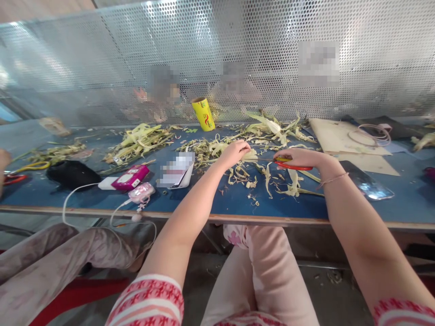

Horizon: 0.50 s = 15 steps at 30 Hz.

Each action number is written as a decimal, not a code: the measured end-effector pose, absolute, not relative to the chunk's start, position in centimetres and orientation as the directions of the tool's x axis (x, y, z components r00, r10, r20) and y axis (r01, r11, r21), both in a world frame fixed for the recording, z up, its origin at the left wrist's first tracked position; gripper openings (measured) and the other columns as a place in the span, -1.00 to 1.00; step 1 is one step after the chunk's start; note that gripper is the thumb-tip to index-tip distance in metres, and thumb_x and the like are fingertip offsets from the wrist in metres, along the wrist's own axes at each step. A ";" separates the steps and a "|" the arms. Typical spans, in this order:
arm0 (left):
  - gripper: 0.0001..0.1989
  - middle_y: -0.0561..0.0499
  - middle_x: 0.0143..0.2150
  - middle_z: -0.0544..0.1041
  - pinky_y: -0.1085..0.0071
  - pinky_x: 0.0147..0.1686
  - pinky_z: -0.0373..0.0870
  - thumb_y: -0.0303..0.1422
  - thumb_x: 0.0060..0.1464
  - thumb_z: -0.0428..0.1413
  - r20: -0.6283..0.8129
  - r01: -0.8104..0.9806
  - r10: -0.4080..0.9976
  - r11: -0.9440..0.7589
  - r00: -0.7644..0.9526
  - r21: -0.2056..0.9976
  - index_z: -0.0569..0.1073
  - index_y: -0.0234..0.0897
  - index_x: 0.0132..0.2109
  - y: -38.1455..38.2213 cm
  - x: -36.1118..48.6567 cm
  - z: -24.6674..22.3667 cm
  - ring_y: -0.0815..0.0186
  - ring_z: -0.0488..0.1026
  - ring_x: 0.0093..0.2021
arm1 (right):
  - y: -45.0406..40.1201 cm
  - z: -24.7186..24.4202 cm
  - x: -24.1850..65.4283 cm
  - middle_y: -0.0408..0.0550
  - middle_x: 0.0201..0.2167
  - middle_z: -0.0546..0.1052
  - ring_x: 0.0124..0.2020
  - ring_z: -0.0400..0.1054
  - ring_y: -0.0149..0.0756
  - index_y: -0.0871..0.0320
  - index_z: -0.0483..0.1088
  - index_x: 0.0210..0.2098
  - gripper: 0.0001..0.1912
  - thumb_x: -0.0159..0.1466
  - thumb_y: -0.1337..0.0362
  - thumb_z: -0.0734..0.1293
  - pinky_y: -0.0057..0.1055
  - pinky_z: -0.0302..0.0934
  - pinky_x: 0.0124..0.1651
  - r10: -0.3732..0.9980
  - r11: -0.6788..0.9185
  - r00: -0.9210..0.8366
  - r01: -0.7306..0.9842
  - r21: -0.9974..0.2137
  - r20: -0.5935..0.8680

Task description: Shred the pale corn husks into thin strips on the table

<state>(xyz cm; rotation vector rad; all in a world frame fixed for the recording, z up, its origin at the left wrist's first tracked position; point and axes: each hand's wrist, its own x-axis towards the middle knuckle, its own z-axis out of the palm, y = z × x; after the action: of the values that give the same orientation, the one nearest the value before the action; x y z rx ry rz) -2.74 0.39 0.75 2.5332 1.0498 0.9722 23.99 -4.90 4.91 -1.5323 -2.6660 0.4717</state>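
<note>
My right hand (pixel 302 157) is closed around the handles of a pair of scissors (pixel 295 167), red and yellow. Their thin blades point left, toward my left hand (pixel 235 153). That hand is pinched on a pale green strip of leaf (pixel 251 155), with the blade tips close beside it. Cut scraps and shreds (pixel 240 174) lie on the blue tabletop below both hands. Behind them spreads a heap of pale leaves and stalks (pixel 272 127). A longer stalk with a torn leaf (pixel 294 184) rests under my right wrist.
A yellow roll (pixel 204 114) stands by the perforated metal screen (pixel 238 45). On the left are a phone (pixel 178 170), a magenta pack (pixel 131 177), a cabled pink case (pixel 142 193), a black pouch (pixel 72 174) and a person's hand (pixel 4 159). A dark phone (pixel 367 180) and cardboard (pixel 336 136) lie right.
</note>
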 end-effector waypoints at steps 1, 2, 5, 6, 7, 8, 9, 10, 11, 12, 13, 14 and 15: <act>-0.90 -0.01 -0.25 0.48 0.36 -0.12 0.33 -0.46 0.19 0.06 0.492 0.545 0.696 -0.717 0.523 0.434 0.45 -0.29 -0.30 0.5 -2.7 0.7 0.33 0.43 -0.19 | -4.9 4.9 24.0 -0.05 0.14 0.45 0.08 0.38 0.02 -0.02 0.39 0.15 -0.33 0.15 -0.20 0.25 -0.20 0.26 0.05 0.851 0.465 -0.511 0.841 -0.275 -0.123; -0.90 -0.01 -0.25 0.48 0.36 -0.12 0.33 -0.46 0.19 0.06 0.494 0.547 0.695 -0.718 0.523 0.431 0.45 -0.29 -0.31 0.5 -2.7 0.7 0.33 0.43 -0.19 | -4.9 5.0 24.1 -0.06 0.15 0.45 0.08 0.37 0.02 -0.03 0.39 0.15 -0.33 0.15 -0.19 0.25 -0.21 0.26 0.05 0.853 0.464 -0.509 0.842 -0.276 -0.120; -0.89 -0.01 -0.25 0.48 0.35 -0.12 0.32 -0.45 0.19 0.06 0.502 0.542 0.687 -0.725 0.525 0.425 0.45 -0.29 -0.31 0.6 -2.8 0.6 0.33 0.43 -0.20 | -4.9 4.9 24.2 -0.07 0.15 0.45 0.09 0.36 0.03 -0.04 0.40 0.14 -0.33 0.13 -0.21 0.27 -0.21 0.25 0.05 0.851 0.466 -0.512 0.837 -0.286 -0.113; -0.89 -0.01 -0.25 0.48 0.35 -0.12 0.32 -0.45 0.19 0.06 0.505 0.540 0.684 -0.728 0.527 0.423 0.45 -0.30 -0.30 0.6 -2.8 0.5 0.33 0.43 -0.20 | -4.8 4.8 24.2 -0.07 0.14 0.46 0.08 0.37 0.03 -0.04 0.41 0.13 -0.32 0.12 -0.23 0.28 -0.21 0.25 0.04 0.850 0.465 -0.514 0.836 -0.290 -0.117; -0.90 -0.01 -0.25 0.48 0.35 -0.12 0.32 -0.45 0.19 0.06 0.507 0.537 0.680 -0.731 0.529 0.420 0.45 -0.30 -0.30 0.6 -2.8 0.5 0.33 0.42 -0.21 | -4.7 4.7 24.2 -0.06 0.13 0.47 0.06 0.38 0.03 -0.05 0.41 0.12 -0.31 0.11 -0.24 0.29 -0.21 0.25 0.03 0.850 0.463 -0.513 0.836 -0.295 -0.120; -0.90 -0.01 -0.26 0.48 0.34 -0.12 0.32 -0.45 0.19 0.06 0.508 0.535 0.678 -0.733 0.531 0.419 0.45 -0.30 -0.30 0.6 -2.8 0.5 0.34 0.42 -0.22 | -4.6 4.7 24.2 -0.06 0.11 0.48 0.04 0.38 0.02 -0.04 0.42 0.11 -0.31 0.10 -0.25 0.30 -0.21 0.25 0.01 0.850 0.460 -0.512 0.836 -0.300 -0.124; -0.90 -0.01 -0.25 0.47 0.34 -0.12 0.32 -0.45 0.20 0.06 0.506 0.536 0.679 -0.733 0.532 0.419 0.45 -0.29 -0.30 0.6 -2.8 0.5 0.34 0.42 -0.23 | -4.5 4.6 24.3 -0.06 0.09 0.49 0.02 0.39 0.01 -0.04 0.43 0.10 -0.30 0.08 -0.25 0.31 -0.22 0.25 0.00 0.851 0.456 -0.510 0.836 -0.306 -0.126; -0.89 0.00 -0.25 0.47 0.34 -0.12 0.32 -0.45 0.20 0.06 0.502 0.538 0.682 -0.730 0.532 0.422 0.45 -0.29 -0.30 0.6 -2.8 0.5 0.34 0.42 -0.23 | -4.5 4.5 24.3 -0.05 0.06 0.50 0.00 0.40 0.00 -0.02 0.44 0.09 -0.30 0.08 -0.26 0.31 -0.23 0.25 -0.02 0.851 0.453 -0.510 0.834 -0.314 -0.127; -0.89 0.00 -0.25 0.47 0.34 -0.12 0.32 -0.45 0.20 0.06 0.497 0.541 0.688 -0.725 0.529 0.427 0.45 -0.29 -0.30 0.5 -2.8 0.5 0.34 0.42 -0.24 | -4.4 4.4 24.3 -0.04 0.03 0.51 -0.02 0.41 -0.02 0.00 0.44 0.08 -0.30 0.07 -0.26 0.31 -0.24 0.25 -0.04 0.849 0.452 -0.512 0.831 -0.325 -0.129; -0.89 0.00 -0.25 0.47 0.35 -0.12 0.32 -0.45 0.20 0.05 0.493 0.542 0.694 -0.719 0.525 0.434 0.45 -0.29 -0.30 0.4 -2.8 0.6 0.34 0.42 -0.23 | -4.3 4.4 24.4 -0.03 0.00 0.53 -0.05 0.41 -0.04 0.02 0.45 0.06 -0.30 0.08 -0.26 0.31 -0.26 0.25 -0.06 0.846 0.452 -0.517 0.825 -0.338 -0.130; -0.89 0.00 -0.25 0.47 0.35 -0.13 0.32 -0.45 0.20 0.05 0.488 0.544 0.700 -0.713 0.521 0.442 0.45 -0.29 -0.30 0.4 -2.8 0.7 0.34 0.42 -0.23 | -4.3 4.4 24.5 -0.02 -0.02 0.53 -0.08 0.42 -0.06 0.03 0.46 0.05 -0.31 0.09 -0.26 0.30 -0.27 0.24 -0.08 0.843 0.454 -0.523 0.819 -0.350 -0.131; -0.89 0.00 -0.25 0.47 0.35 -0.13 0.32 -0.46 0.20 0.05 0.485 0.544 0.706 -0.708 0.517 0.450 0.45 -0.29 -0.30 0.3 -2.7 0.7 0.34 0.42 -0.22 | -4.3 4.4 24.5 -0.01 -0.05 0.54 -0.11 0.42 -0.08 0.05 0.47 0.04 -0.31 0.09 -0.26 0.30 -0.28 0.24 -0.09 0.840 0.456 -0.528 0.813 -0.362 -0.128; -0.89 0.00 -0.25 0.47 0.36 -0.13 0.32 -0.46 0.19 0.05 0.482 0.544 0.710 -0.704 0.514 0.457 0.45 -0.29 -0.31 0.2 -2.7 0.8 0.34 0.42 -0.22 | -4.3 4.4 24.6 -0.01 -0.07 0.55 -0.13 0.43 -0.09 0.05 0.47 0.03 -0.32 0.09 -0.26 0.30 -0.29 0.23 -0.11 0.839 0.457 -0.530 0.808 -0.372 -0.121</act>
<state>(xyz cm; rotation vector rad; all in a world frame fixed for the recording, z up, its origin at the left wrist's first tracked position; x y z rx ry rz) -2.72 0.20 0.81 2.5093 1.0607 0.9700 24.58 -4.31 4.39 -1.4797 -2.6122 0.5992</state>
